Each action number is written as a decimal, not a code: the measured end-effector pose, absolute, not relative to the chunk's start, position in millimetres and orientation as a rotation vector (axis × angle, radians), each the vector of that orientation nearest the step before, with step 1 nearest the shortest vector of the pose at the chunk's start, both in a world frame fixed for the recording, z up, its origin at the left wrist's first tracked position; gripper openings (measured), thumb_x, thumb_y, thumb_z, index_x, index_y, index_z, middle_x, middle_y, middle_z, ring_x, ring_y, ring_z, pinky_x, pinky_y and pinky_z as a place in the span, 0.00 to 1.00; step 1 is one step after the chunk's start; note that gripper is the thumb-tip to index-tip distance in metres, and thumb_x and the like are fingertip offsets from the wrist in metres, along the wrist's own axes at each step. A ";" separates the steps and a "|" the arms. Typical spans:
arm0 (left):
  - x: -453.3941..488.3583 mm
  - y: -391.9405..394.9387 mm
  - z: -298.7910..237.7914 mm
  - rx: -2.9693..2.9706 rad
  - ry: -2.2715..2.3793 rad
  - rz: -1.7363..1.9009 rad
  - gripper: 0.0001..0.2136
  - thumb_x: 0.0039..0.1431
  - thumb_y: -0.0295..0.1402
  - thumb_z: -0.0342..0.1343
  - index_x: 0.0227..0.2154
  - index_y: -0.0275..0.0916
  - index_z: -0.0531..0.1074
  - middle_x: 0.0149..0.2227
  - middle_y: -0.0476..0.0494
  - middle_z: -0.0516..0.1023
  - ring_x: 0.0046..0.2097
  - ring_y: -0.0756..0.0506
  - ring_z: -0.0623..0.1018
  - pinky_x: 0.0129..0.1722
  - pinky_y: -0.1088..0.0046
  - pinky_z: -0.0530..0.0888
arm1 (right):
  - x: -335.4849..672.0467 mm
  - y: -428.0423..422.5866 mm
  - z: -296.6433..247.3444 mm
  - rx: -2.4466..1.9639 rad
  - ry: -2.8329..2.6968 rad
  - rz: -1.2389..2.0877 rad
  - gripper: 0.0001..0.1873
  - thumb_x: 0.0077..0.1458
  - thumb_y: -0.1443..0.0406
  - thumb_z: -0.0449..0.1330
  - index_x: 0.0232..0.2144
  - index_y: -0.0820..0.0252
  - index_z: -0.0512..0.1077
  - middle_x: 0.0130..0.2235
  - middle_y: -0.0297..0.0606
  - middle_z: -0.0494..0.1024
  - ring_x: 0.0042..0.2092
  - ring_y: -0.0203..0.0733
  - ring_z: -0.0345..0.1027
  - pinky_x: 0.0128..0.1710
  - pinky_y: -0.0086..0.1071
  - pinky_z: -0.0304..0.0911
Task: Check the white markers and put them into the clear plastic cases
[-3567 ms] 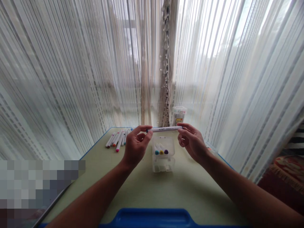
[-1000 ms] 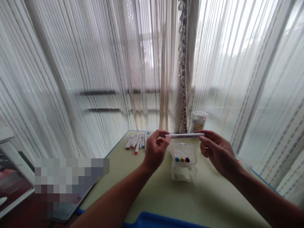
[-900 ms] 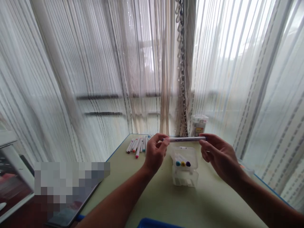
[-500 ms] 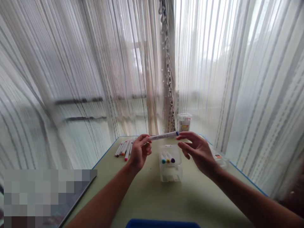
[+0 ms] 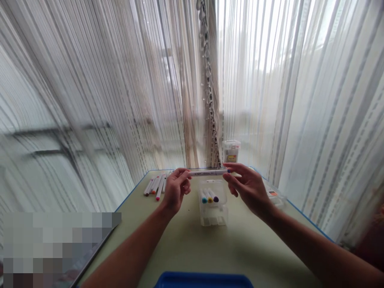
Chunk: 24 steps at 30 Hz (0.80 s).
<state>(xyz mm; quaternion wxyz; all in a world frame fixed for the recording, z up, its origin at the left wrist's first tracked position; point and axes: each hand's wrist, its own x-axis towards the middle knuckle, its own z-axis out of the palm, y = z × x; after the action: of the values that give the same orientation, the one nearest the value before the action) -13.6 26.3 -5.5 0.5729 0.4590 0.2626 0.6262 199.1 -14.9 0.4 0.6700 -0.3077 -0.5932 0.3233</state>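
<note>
A white marker (image 5: 208,173) is held level above the table between both hands. My left hand (image 5: 176,189) pinches its left end with thumb and fingers. My right hand (image 5: 247,186) touches the marker's dark right tip with thumb and forefinger, its other fingers loosely spread. Below the marker stands a clear plastic case (image 5: 212,203) with three markers in it, capped blue, yellow and purple.
Several loose markers (image 5: 156,186) lie in a row at the table's far left. A small clear tub (image 5: 231,150) stands at the back by the curtain. A clear lid or tray (image 5: 274,195) lies at the right edge. Sheer curtains surround the green table (image 5: 192,244).
The view swung left then back right. The marker stayed held at both ends; my right hand loosened for a moment and now touches the tip again.
</note>
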 end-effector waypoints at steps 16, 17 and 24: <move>-8.2 7.5 1.8 1.308 0.492 1.498 0.13 0.51 0.32 0.66 0.40 0.37 0.77 0.31 0.48 0.76 0.20 0.58 0.62 0.18 0.79 0.57 | 210.3 4.2 -3.9 -0.733 -1.141 0.870 0.17 0.48 0.56 0.72 0.38 0.58 0.77 0.21 0.28 0.69 0.18 0.30 0.57 0.14 0.26 0.51; -8.1 6.8 1.8 1.321 0.495 1.492 0.13 0.51 0.32 0.66 0.40 0.37 0.77 0.32 0.48 0.76 0.20 0.58 0.62 0.18 0.79 0.57 | 210.5 4.4 -3.7 -0.734 -1.126 0.884 0.18 0.47 0.56 0.72 0.38 0.59 0.77 0.21 0.27 0.69 0.17 0.30 0.57 0.14 0.26 0.51; -6.9 4.2 1.6 1.367 0.499 1.459 0.12 0.52 0.32 0.67 0.40 0.37 0.78 0.33 0.46 0.77 0.21 0.58 0.63 0.19 0.78 0.57 | 210.4 5.4 -2.5 -0.761 -1.067 0.971 0.19 0.45 0.58 0.73 0.38 0.59 0.77 0.19 0.28 0.70 0.18 0.30 0.57 0.14 0.24 0.51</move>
<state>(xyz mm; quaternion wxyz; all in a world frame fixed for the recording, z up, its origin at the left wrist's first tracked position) -6.9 4.2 1.6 0.5147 0.5687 0.2075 0.6072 210.4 5.4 -2.5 0.6854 -0.3399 -0.4761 0.4336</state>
